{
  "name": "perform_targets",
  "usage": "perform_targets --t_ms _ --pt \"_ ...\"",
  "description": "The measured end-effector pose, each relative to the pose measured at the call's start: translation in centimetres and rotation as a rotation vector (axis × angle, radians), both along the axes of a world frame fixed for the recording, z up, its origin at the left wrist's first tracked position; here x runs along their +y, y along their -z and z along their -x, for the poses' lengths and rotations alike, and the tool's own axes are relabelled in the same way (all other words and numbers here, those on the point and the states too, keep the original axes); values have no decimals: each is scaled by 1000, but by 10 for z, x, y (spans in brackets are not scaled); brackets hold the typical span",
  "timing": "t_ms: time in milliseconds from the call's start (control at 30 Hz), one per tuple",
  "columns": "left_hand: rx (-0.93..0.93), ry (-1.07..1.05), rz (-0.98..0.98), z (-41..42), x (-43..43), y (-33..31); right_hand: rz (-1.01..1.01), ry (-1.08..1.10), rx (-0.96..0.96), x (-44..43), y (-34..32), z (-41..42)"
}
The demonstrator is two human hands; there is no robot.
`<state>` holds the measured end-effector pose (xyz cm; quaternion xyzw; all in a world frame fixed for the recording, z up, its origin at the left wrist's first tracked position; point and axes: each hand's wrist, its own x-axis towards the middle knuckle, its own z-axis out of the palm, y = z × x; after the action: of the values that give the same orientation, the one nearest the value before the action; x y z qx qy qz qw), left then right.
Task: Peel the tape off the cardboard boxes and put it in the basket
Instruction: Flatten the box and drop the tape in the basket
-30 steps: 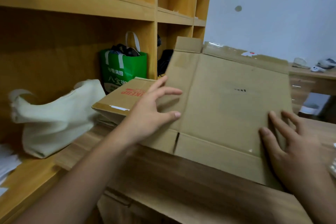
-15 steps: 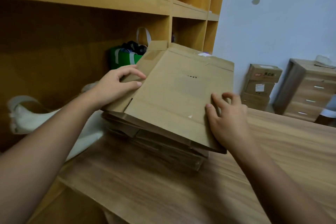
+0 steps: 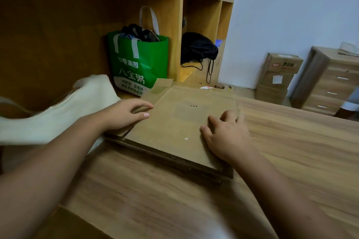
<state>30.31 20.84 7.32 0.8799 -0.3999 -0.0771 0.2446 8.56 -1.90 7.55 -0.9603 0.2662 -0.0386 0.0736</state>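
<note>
One stack of flat boxes (image 3: pixel 174 122) lies on the table (image 3: pixel 291 151) near the bag (image 3: pixel 143 64) | head: my left hand (image 3: pixel 124 114) rests on its left edge, fingers loosely curved | my right hand (image 3: pixel 227 137) presses flat on top, fingers spread

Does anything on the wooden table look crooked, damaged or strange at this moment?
Nothing is damaged. The top flattened brown cardboard box lies slightly askew on the stack of flattened cardboard, whose darker edges show along its near side. A small white scrap sticks to its surface.
</note>
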Motion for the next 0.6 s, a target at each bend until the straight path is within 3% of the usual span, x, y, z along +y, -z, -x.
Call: perform_targets --t_ms 133,333,600 --pt "-80 -13 -82 2 -12 6 70 -7 -7 -1 11 -4" --pt "-147 -57 -127 10 -21 22 -57 -115 -40 -8 25 -11" --pt "-185 -94 -152 16 -23 29 -40 -102 -111 -6 29 -6"
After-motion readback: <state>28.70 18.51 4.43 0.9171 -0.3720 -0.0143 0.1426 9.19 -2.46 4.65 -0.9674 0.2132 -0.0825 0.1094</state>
